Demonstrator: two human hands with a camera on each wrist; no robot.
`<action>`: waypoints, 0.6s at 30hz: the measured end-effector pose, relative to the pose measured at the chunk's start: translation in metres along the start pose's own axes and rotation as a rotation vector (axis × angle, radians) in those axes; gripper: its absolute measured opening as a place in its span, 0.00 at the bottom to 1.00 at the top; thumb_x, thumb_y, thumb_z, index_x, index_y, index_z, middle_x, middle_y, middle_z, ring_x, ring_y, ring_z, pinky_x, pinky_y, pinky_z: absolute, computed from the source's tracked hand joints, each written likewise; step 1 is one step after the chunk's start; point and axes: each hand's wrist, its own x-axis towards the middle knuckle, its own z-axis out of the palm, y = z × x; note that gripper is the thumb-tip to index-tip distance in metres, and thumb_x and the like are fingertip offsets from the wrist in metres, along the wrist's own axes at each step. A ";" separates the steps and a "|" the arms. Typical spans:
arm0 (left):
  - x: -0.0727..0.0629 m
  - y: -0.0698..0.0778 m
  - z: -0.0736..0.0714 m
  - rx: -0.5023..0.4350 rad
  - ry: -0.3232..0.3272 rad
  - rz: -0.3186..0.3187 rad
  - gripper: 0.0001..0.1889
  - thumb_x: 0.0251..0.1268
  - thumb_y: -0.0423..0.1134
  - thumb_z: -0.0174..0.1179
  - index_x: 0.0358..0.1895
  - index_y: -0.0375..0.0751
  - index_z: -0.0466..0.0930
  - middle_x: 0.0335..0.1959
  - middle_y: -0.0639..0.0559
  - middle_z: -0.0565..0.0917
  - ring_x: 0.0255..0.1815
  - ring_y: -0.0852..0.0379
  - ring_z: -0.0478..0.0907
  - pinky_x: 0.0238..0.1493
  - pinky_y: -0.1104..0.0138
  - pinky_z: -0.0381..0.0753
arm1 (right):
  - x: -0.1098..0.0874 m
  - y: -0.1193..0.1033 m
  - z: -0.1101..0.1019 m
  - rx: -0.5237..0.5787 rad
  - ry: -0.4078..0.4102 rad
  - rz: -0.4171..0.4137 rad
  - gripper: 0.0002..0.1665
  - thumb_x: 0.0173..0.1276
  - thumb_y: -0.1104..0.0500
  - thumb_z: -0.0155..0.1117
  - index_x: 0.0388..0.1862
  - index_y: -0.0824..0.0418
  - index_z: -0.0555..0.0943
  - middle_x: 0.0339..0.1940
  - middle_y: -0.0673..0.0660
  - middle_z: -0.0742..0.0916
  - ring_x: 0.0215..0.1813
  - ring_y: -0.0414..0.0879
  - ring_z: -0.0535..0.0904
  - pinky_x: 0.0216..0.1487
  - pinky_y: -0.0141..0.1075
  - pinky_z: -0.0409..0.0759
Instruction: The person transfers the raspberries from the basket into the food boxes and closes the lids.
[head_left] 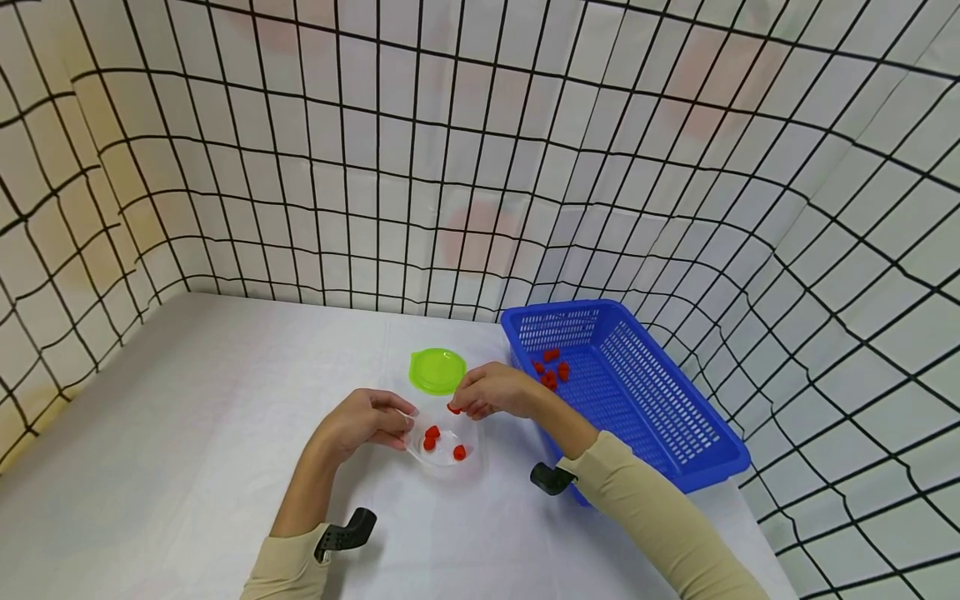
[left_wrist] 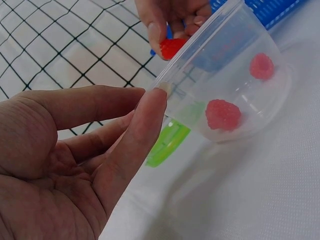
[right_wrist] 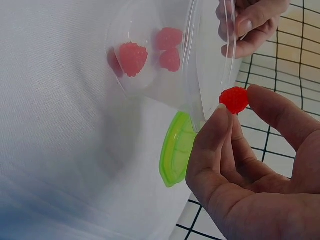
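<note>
A clear plastic bowl (head_left: 444,460) stands on the white table with three red raspberries (head_left: 459,452) inside. My left hand (head_left: 369,423) pinches the bowl's rim between thumb and fingers, on its left side. Over the far right part of the rim, my right hand (head_left: 495,390) holds one raspberry (right_wrist: 234,100) between thumb and fingertip. In the right wrist view that raspberry is just outside the rim line, above the bowl's opening. Behind the bowl lies a green lid (head_left: 438,372), flat on the table.
A blue perforated basket (head_left: 708,450) stands at the right, under my right forearm, with several raspberries (head_left: 550,380) at its left end. Black wire mesh (head_left: 442,200) backed by white cloth surrounds the white table (head_left: 187,417) at the back and sides.
</note>
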 end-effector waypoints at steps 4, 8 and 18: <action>-0.001 -0.001 0.000 -0.004 0.001 -0.003 0.18 0.66 0.30 0.61 0.55 0.22 0.78 0.37 0.43 0.85 0.27 0.55 0.83 0.37 0.64 0.90 | 0.001 0.001 0.001 0.002 0.000 -0.001 0.12 0.66 0.57 0.69 0.45 0.64 0.85 0.42 0.55 0.90 0.51 0.59 0.83 0.48 0.35 0.87; -0.002 -0.002 0.000 -0.007 0.003 -0.001 0.18 0.66 0.31 0.62 0.55 0.22 0.78 0.38 0.42 0.85 0.27 0.55 0.83 0.37 0.64 0.90 | 0.001 0.002 0.002 0.005 -0.004 -0.008 0.12 0.66 0.57 0.69 0.44 0.64 0.85 0.41 0.55 0.90 0.49 0.58 0.83 0.47 0.35 0.87; 0.000 -0.004 -0.002 0.004 0.006 0.004 0.17 0.66 0.31 0.62 0.54 0.23 0.79 0.38 0.42 0.85 0.28 0.54 0.84 0.39 0.63 0.90 | 0.002 0.003 0.000 0.012 -0.003 -0.016 0.12 0.66 0.57 0.69 0.43 0.63 0.85 0.41 0.54 0.91 0.48 0.57 0.83 0.47 0.35 0.86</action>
